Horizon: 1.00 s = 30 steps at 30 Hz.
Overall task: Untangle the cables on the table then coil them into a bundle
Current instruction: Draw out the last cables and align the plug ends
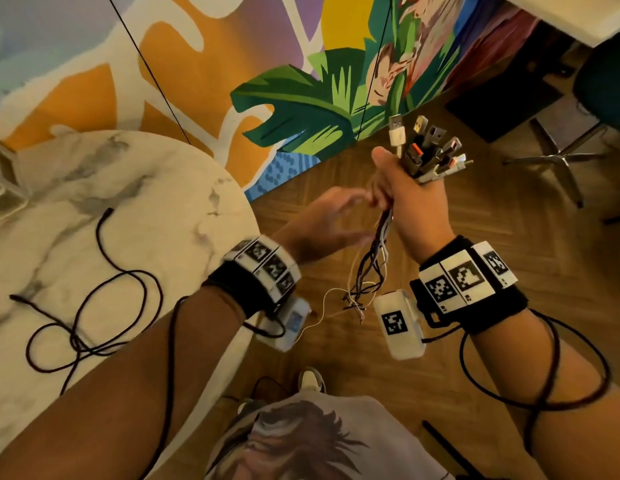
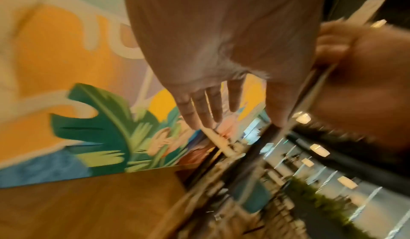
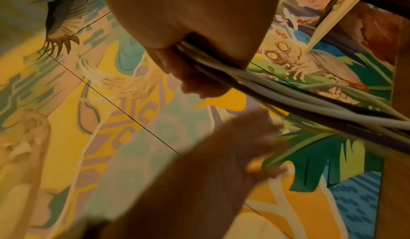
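My right hand [image 1: 405, 199] grips a bundle of cables [image 1: 376, 251] in its fist, held up over the floor beside the table. Several USB plugs [image 1: 429, 147] fan out above the fist. The black, grey and white cords hang below it to loose ends [image 1: 357, 303]. In the right wrist view the cables [image 3: 310, 102] run out of the closed palm [image 3: 193, 32]. My left hand [image 1: 336, 211], fingers [image 2: 210, 106] straight, is blurred and reaches the cords just under the right fist. One black cable [image 1: 94, 299] lies in loose loops on the marble table [image 1: 145, 209].
The round table's edge curves close to my left forearm. A painted mural wall [image 1: 301, 109] stands behind. The floor is wooden, with a chair base [image 1: 557, 161] at the right and my shoe [image 1: 310, 379] below. Black leads wrap both my forearms.
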### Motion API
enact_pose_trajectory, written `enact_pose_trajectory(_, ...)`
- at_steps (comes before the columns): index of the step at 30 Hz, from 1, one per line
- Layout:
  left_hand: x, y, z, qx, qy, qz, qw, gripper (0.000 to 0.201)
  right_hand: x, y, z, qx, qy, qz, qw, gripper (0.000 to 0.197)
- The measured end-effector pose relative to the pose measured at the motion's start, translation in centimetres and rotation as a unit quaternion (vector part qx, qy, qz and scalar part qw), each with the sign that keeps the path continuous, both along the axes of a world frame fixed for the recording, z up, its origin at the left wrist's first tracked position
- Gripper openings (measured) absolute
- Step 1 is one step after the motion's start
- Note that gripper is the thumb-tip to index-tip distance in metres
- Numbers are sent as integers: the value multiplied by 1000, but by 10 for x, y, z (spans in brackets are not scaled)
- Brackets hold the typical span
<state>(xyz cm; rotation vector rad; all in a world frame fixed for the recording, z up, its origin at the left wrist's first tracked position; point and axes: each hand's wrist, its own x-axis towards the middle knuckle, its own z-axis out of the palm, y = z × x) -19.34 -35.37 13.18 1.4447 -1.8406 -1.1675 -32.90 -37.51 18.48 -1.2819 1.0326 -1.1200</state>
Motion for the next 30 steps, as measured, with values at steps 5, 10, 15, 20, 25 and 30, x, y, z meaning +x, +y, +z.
enact_pose_trajectory(5, -34, -15, 37, -12, 132, -40, 990, 15, 1, -9, 16, -47, 21, -30, 998, 24)
enact_pose_trajectory(10, -45, -11, 49, 51, 282, 64, 956, 24, -10, -11, 1, -8, -15, 56, 998, 48)
enact_pose_trajectory(15, -23, -11, 76, 86, 342, 92, 931, 47, 3, 22, -55, 57, 79, 227, 969, 26)
enact_pose_trajectory(20, 7, -11, 125, -121, 56, 164, 977, 47, -22, 30, -138, 136, 272, 116, 946, 46)
enact_pose_trajectory(25, 26, -8, 148, -264, -103, 168, 944, 47, -55, 35, -191, 225, 365, 82, 900, 45)
enact_pose_trajectory(30, 20, -4, 147, -341, -214, 119, 908, 37, -62, 28, -207, 295, 410, 73, 860, 34)
